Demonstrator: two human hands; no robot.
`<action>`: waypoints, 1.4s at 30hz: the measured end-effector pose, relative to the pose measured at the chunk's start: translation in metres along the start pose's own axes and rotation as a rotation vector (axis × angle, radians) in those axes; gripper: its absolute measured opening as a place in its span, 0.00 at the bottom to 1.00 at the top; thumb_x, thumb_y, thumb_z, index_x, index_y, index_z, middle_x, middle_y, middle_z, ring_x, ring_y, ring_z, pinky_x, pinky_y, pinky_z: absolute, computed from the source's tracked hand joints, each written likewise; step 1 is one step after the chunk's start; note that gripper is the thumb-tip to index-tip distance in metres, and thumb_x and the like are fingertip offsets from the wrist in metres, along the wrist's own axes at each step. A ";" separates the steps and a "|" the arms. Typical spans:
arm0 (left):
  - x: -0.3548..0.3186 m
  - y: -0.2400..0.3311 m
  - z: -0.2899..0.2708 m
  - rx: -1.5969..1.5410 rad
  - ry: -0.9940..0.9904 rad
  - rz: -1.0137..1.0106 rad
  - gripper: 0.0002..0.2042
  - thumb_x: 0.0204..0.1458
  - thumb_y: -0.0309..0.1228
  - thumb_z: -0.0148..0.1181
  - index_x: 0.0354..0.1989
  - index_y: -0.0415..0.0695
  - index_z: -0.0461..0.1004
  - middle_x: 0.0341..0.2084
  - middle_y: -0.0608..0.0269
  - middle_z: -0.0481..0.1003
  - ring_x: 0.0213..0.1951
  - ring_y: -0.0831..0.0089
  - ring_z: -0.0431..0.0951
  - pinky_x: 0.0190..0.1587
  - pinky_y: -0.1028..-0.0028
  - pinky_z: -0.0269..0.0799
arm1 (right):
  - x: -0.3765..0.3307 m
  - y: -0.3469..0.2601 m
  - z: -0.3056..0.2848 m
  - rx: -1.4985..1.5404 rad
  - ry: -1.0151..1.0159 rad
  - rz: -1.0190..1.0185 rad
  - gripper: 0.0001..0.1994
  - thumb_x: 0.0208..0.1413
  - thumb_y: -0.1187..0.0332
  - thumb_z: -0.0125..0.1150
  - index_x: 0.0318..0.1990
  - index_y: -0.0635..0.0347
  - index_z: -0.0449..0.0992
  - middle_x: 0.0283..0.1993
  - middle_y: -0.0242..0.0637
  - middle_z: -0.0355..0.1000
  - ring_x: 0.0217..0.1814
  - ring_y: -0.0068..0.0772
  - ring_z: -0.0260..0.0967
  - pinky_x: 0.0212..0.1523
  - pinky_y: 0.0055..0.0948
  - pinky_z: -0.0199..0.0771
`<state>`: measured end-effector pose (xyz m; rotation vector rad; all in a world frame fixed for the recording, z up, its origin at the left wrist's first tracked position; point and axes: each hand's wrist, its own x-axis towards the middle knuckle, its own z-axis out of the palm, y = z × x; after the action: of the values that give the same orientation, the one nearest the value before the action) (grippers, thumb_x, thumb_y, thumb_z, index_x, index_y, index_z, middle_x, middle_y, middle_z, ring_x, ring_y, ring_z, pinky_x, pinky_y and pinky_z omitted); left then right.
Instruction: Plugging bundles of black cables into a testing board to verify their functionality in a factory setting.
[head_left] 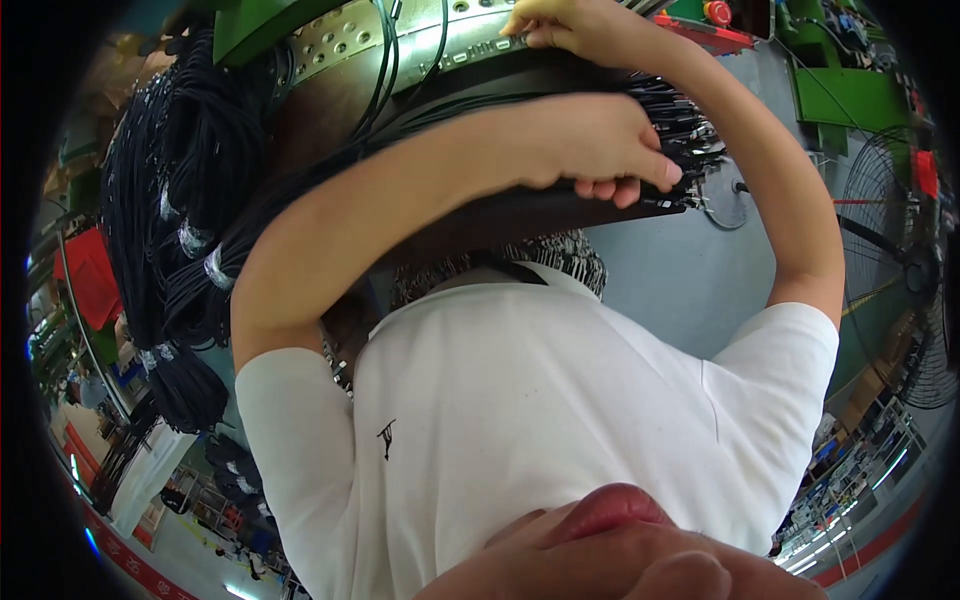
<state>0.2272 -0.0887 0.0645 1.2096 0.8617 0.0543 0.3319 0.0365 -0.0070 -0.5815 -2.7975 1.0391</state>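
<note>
My left hand (625, 155) reaches across to the right end of a bundle of black cables (670, 110). Its fingers curl under and the thumb lies against the cable ends. Whether a cable is between them is hidden. At the top, my right hand (560, 25) is closed, its fingertips pinched at the front edge of a perforated metal work surface (345, 35). What the fingertips hold is too small to make out. The black cables lie along a dark brown board (520, 210) in front of me, under my left forearm.
Thick bunches of black cable (175, 200), tied with clear wrap, hang at the left. A green machine part (270, 25) stands at the top left. A red emergency button (717, 12) is at the top right, and a caged fan (900, 265) stands at the right.
</note>
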 end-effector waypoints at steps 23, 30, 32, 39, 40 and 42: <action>-0.064 -0.091 0.056 -0.856 0.832 0.385 0.15 0.63 0.39 0.53 0.49 0.41 0.74 0.19 0.71 0.69 0.17 0.87 0.63 0.18 0.83 0.58 | -0.053 -0.104 0.039 -0.163 0.682 0.012 0.08 0.49 0.73 0.67 0.37 0.61 0.79 0.34 0.36 0.75 0.34 0.37 0.72 0.34 0.29 0.73; -0.075 -0.100 0.058 -0.871 0.708 0.274 0.17 0.66 0.40 0.47 0.48 0.38 0.73 0.19 0.64 0.73 0.18 0.83 0.68 0.23 0.83 0.63 | -0.015 -0.077 0.035 -0.632 0.660 -0.283 0.14 0.40 0.79 0.62 0.38 0.56 0.76 0.37 0.32 0.71 0.41 0.37 0.70 0.40 0.31 0.73; -0.074 -0.111 0.062 -0.787 0.864 0.378 0.15 0.65 0.38 0.49 0.47 0.39 0.74 0.22 0.65 0.74 0.22 0.83 0.71 0.27 0.82 0.67 | -0.015 -0.072 0.044 -0.574 0.643 -0.238 0.13 0.41 0.79 0.61 0.38 0.57 0.76 0.37 0.32 0.72 0.41 0.38 0.70 0.40 0.32 0.74; -0.093 -0.111 0.050 -1.040 0.797 0.467 0.17 0.66 0.40 0.47 0.45 0.37 0.73 0.22 0.64 0.72 0.21 0.81 0.69 0.25 0.82 0.67 | 0.005 -0.089 0.055 -0.386 0.353 -0.305 0.11 0.44 0.76 0.59 0.38 0.59 0.74 0.40 0.32 0.74 0.46 0.35 0.72 0.42 0.28 0.76; -0.092 -0.110 0.050 -1.063 0.800 0.447 0.18 0.67 0.41 0.45 0.46 0.37 0.73 0.21 0.64 0.71 0.20 0.81 0.67 0.23 0.82 0.65 | 0.004 -0.093 0.053 -0.462 0.330 -0.332 0.11 0.43 0.75 0.59 0.37 0.59 0.73 0.40 0.32 0.73 0.46 0.34 0.73 0.42 0.28 0.76; -0.090 -0.113 0.050 -1.095 0.784 0.465 0.18 0.67 0.41 0.45 0.45 0.37 0.73 0.21 0.64 0.71 0.20 0.82 0.67 0.23 0.82 0.65 | 0.005 -0.094 0.051 -0.577 0.293 -0.399 0.11 0.42 0.72 0.60 0.37 0.61 0.73 0.41 0.32 0.73 0.47 0.32 0.72 0.43 0.26 0.77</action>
<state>0.1507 -0.2152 0.0245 0.2725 0.9667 1.2782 0.2864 -0.0576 0.0150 -0.1722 -2.7510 0.0589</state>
